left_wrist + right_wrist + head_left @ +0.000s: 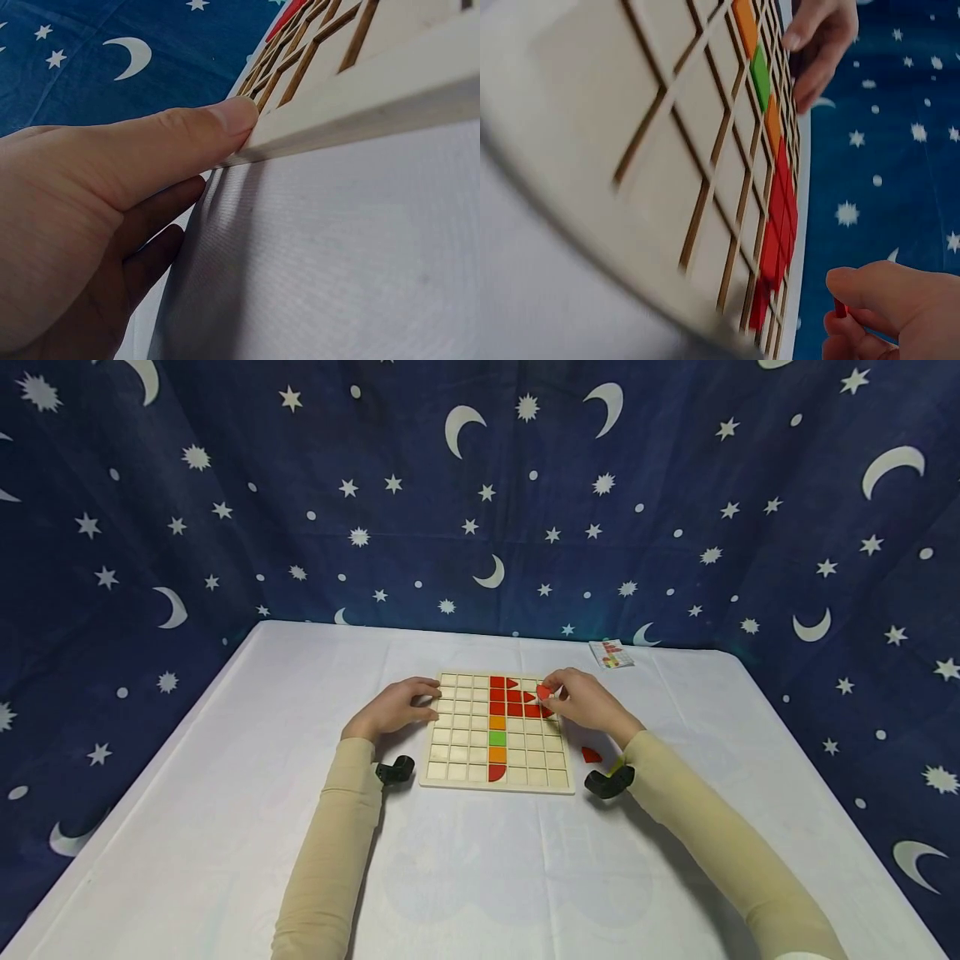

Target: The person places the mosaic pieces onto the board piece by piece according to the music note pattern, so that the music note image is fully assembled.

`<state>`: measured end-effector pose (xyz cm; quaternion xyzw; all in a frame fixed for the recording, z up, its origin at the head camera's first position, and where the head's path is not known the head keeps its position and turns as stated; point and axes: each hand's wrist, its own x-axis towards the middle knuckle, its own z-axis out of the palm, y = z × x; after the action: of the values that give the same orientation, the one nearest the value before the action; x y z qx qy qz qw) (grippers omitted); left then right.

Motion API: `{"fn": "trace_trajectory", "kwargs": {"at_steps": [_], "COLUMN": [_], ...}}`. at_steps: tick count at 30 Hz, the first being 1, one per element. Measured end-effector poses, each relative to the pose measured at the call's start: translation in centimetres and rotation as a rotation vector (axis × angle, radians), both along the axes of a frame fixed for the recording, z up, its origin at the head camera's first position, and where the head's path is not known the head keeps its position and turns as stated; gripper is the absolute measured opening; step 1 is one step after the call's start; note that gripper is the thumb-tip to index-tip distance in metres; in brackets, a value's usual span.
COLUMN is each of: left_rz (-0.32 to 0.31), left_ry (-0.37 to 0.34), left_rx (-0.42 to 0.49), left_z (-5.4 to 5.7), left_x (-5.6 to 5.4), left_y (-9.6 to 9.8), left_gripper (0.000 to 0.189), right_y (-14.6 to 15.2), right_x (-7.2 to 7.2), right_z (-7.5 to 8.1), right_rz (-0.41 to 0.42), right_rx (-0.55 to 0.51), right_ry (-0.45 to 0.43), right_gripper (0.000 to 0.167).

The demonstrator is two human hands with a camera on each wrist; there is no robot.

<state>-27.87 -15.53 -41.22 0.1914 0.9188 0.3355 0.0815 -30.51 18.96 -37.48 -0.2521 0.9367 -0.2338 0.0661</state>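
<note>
A wooden grid board (457, 750) lies on the white table. Red, orange and green tiles fill one column, and red tiles, some pointed, spread right across its far rows. Over the board's far right part, my right hand (592, 700) pinches a small red tile (543, 692) between thumb and fingers. In the right wrist view that red tile (841, 308) shows edge-on, mostly covered by the fingertips. My left hand (393, 708) touches the board's left edge with relaxed fingers. The left wrist view has its thumb (187, 131) resting against the board's rim.
A loose red piece (591, 754) lies right of the board, with a yellow piece (617, 766) partly hidden by the right wrist camera (609, 783). Behind the board is a printed card (611, 653). A dark blue curtain (420, 502) with moons and stars hangs beyond the table.
</note>
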Motion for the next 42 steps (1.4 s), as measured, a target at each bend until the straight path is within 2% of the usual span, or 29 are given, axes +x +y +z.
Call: {"fn": "trace_trajectory", "kwargs": {"at_steps": [9,14,20,38,42], "left_rz": [-0.005,-0.001,-0.006,0.000,0.002], "left_ry": [0.009,0.008,0.007,0.013,0.014], "left_rx": [-0.002,-0.007,-0.003,-0.004,-0.008], "left_z": [0.0,-0.1,-0.1,-0.2,-0.1], "left_x": [0.0,0.0,0.0,-0.1,-0.2], "left_y": [0.0,0.1,0.0,0.1,0.1], "left_gripper": [0.046,0.047,0.046,0.047,0.047], "right_y": [-2.4,-3.3,-4.3,-7.6,-8.3], "right_x": [0.6,0.8,1.2,2.0,2.6], "right_z": [-0.1,-0.3,-0.5,-0.6,-0.6], "right_rz": [0.136,0.165,0.223,0.286,0.307], "right_rx": [0.006,0.018,0.057,0.039,0.029], "right_ry": [0.047,0.031,0.064,0.048,0.021], "right_gripper": [0.032,0.035,0.036,0.031,0.028]}}
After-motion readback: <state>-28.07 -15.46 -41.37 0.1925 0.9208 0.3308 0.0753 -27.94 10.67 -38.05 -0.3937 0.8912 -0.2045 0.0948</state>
